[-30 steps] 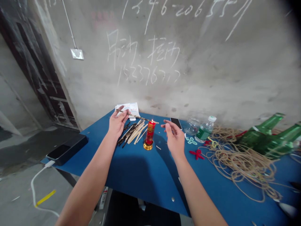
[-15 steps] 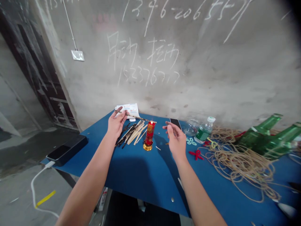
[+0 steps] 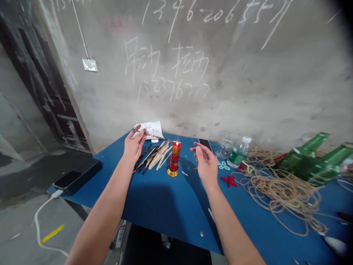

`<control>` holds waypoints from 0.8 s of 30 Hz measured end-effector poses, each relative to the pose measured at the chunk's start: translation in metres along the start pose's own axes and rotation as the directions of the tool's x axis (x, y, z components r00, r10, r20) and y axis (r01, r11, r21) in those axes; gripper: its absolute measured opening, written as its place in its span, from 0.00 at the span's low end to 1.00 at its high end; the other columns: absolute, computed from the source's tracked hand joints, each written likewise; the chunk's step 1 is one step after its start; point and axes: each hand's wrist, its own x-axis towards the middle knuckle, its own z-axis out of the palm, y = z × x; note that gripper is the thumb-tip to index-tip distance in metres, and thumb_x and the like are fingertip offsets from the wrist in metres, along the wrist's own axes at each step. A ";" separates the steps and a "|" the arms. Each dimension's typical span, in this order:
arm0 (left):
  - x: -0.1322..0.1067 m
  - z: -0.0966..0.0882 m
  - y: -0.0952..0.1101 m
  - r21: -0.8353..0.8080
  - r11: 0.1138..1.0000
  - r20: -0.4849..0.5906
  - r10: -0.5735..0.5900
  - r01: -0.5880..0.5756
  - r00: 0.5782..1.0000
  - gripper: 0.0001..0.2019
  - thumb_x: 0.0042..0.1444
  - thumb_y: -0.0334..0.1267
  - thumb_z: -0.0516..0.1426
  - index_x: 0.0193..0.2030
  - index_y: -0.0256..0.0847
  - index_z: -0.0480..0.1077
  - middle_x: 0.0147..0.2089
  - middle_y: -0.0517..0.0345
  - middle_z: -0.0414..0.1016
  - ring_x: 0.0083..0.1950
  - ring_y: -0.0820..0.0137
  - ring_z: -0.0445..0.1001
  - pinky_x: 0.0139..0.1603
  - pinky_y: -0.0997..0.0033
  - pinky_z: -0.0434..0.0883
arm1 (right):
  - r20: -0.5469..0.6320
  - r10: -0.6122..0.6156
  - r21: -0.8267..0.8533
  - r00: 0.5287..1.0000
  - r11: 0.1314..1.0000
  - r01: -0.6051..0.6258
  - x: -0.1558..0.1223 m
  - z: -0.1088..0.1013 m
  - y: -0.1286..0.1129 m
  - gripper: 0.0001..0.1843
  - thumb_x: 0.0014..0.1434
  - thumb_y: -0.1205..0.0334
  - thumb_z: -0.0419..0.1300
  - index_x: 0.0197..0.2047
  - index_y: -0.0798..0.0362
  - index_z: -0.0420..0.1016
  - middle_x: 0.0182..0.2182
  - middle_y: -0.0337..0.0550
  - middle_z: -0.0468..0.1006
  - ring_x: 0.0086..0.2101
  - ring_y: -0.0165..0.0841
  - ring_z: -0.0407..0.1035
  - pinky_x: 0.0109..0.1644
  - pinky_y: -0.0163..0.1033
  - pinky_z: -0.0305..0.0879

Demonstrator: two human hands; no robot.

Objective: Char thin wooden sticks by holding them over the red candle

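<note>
My left hand (image 3: 134,144) pinches a thin wooden stick (image 3: 154,135) by one end. The stick reaches to the right, and its far tip sits at the flame of a lit red candle (image 3: 174,159) on a gold base. Under the stick lies a pile of sticks (image 3: 153,154), some pale and some charred black. My right hand (image 3: 206,163) hovers just right of the candle with its fingers loosely curled and apart, holding nothing.
On the blue table (image 3: 165,206): a phone (image 3: 205,144), a glass jar (image 3: 224,148), a small water bottle (image 3: 239,151), red knot (image 3: 230,180), tangled tan cord (image 3: 284,191), two green bottles (image 3: 309,156). A white packet (image 3: 150,128) lies at the back; a black device (image 3: 78,176) at the left edge.
The stick's tip has drawn back slightly to sit at the candle flame. My right hand has lifted and drifted a little nearer the candle.
</note>
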 end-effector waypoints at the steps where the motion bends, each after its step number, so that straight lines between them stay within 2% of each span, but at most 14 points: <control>1: 0.001 -0.001 0.000 -0.002 1.000 -0.002 0.002 -0.002 1.000 0.21 0.52 0.27 0.70 0.53 0.37 0.75 0.42 0.50 0.84 0.39 0.72 0.84 0.42 0.80 0.79 | 0.000 0.001 0.004 1.000 1.000 -0.001 0.000 0.000 -0.001 0.21 0.65 0.45 0.62 0.52 0.52 0.81 0.46 0.51 0.84 0.41 0.39 0.77 0.40 0.42 0.73; 12: 0.001 -0.002 -0.001 -0.005 1.000 -0.005 0.008 -0.008 1.000 0.18 0.54 0.28 0.69 0.52 0.37 0.76 0.40 0.51 0.83 0.38 0.73 0.84 0.41 0.80 0.79 | -0.008 0.001 0.018 1.000 1.000 -0.001 0.000 0.000 0.000 0.21 0.65 0.45 0.62 0.52 0.51 0.81 0.45 0.51 0.84 0.41 0.39 0.77 0.40 0.42 0.73; 18: 0.003 -0.003 -0.002 0.012 1.000 -0.025 0.014 -0.013 1.000 0.13 0.53 0.30 0.70 0.44 0.38 0.76 0.38 0.55 0.83 0.37 0.74 0.83 0.38 0.83 0.77 | -0.004 -0.005 0.014 1.000 1.000 0.005 -0.001 -0.001 0.000 0.21 0.65 0.45 0.62 0.52 0.51 0.82 0.45 0.51 0.84 0.41 0.39 0.77 0.40 0.42 0.72; 24: 0.001 0.001 -0.001 0.006 1.000 -0.061 0.010 -0.010 0.998 0.11 0.52 0.30 0.71 0.39 0.38 0.76 0.34 0.57 0.81 0.33 0.75 0.81 0.33 0.84 0.76 | -0.007 -0.014 0.011 1.000 1.000 0.014 -0.001 -0.001 0.001 0.21 0.66 0.46 0.61 0.52 0.51 0.82 0.45 0.51 0.85 0.41 0.39 0.77 0.40 0.42 0.72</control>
